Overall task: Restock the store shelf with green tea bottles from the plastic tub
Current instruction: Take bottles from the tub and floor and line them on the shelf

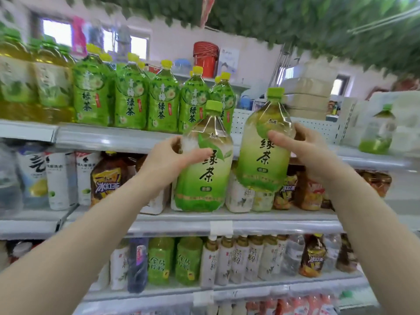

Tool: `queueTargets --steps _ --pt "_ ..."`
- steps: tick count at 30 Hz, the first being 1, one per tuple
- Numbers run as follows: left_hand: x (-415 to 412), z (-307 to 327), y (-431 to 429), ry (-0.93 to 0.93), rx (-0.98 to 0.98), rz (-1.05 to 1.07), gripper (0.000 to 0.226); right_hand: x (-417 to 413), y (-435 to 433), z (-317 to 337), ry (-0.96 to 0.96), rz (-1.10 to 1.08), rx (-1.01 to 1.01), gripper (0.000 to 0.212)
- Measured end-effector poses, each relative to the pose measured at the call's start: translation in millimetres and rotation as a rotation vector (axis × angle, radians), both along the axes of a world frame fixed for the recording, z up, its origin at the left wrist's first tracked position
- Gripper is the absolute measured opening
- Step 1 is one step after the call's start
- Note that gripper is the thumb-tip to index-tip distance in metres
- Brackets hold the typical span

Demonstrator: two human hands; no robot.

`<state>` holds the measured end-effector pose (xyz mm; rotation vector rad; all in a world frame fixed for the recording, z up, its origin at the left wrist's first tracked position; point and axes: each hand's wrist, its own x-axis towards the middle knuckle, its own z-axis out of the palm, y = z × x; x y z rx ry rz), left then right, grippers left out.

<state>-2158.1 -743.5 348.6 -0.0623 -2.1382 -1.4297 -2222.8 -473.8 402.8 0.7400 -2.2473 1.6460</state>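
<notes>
2 held: L grip (168, 160) wraps lower green tea bottle (204, 185), R grip (306, 151) wraps higher green tea bottle (261, 164).

One head-worn wide-angle view, facing straight ahead, near the store shelf (113, 138)

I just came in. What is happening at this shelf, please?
A person is restocking drinks. The left grip holds one green tea bottle and the right grip holds a second green tea bottle, both upright in front of the shelves. Neither stands on a shelf yet. The top shelf carries a row of green bottles with yellow caps, and there seems to be free space to their right.
</notes>
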Motion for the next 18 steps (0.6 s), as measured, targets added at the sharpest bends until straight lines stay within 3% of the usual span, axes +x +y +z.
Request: queueTargets --steps 4,9,13,18 --pt "-29 39 12 0.08 0.005 0.056 0.079 -55 5 47 0.078 0.035 -0.052 0.042" --pt "-59 68 24 0.13 0.005 0.157 0.061 -131 5 79 0.129 0.07 -0.068 0.054" --pt "-80 73 29 0.149 0.055 0.185 0.06 -186 -4 78 0.106 0.1 -0.058 0.055" --pt "-97 74 35 0.157 0.049 0.214 0.056 -236 -19 64 0.099 0.114 -0.049 0.034"
